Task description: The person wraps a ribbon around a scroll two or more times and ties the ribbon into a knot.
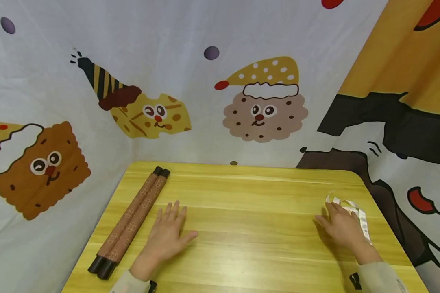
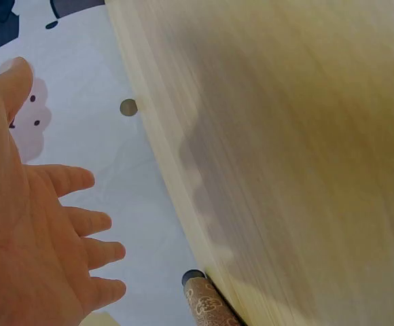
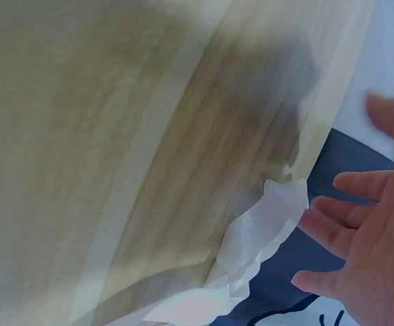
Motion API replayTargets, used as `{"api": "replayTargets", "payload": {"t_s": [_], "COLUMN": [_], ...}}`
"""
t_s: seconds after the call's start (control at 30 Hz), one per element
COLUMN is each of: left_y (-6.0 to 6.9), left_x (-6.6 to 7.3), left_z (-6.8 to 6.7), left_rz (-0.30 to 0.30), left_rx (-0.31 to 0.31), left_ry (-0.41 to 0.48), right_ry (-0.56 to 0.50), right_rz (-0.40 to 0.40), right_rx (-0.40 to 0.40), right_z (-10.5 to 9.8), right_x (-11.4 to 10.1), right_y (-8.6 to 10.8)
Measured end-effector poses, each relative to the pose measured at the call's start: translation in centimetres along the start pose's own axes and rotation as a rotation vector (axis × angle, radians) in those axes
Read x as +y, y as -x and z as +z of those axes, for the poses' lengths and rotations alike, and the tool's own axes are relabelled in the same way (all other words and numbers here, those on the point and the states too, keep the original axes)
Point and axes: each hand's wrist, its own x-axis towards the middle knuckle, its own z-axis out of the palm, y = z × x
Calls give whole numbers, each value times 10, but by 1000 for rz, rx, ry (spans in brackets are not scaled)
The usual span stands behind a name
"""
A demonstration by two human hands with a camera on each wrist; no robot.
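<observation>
A scroll rolled up on two rods (image 1: pixel 140 215), brown with a pale flower pattern and black ends, lies slanting along the left of the table. Just to its right my left hand (image 1: pixel 166 236) is spread palm down above the tabletop, holding nothing. One black-capped end of the scroll (image 2: pixel 207 302) shows in the left wrist view. On the right side, my right hand (image 1: pixel 342 228) hovers over a loose white ribbon (image 1: pixel 362 219). In the right wrist view its fingers are apart and loosely bent beside the ribbon (image 3: pixel 258 227); contact is unclear.
The yellow wood-grain table (image 1: pixel 242 219) has rounded far corners. Behind it and at both sides hangs a white cloth (image 1: pixel 190 154) printed with cartoon biscuits and cheese.
</observation>
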Motion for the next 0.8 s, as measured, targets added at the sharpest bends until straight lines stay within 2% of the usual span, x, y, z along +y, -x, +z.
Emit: {"api": "replayTargets", "payload": {"t_s": [0.2, 0.6, 0.8], "left_y": [-1, 0, -2], "left_x": [4, 8, 13], "left_z": [3, 14, 16], "left_rz": [24, 60, 104], "left_rx": [-11, -40, -26], "left_ry": [10, -1, 7], "right_ry": [68, 5, -37], "right_rz": [-47, -95, -140], "right_rx": [86, 122, 166], "right_z": [4, 10, 15], "right_x": [7, 2, -13], "right_y": [-8, -13, -11]}}
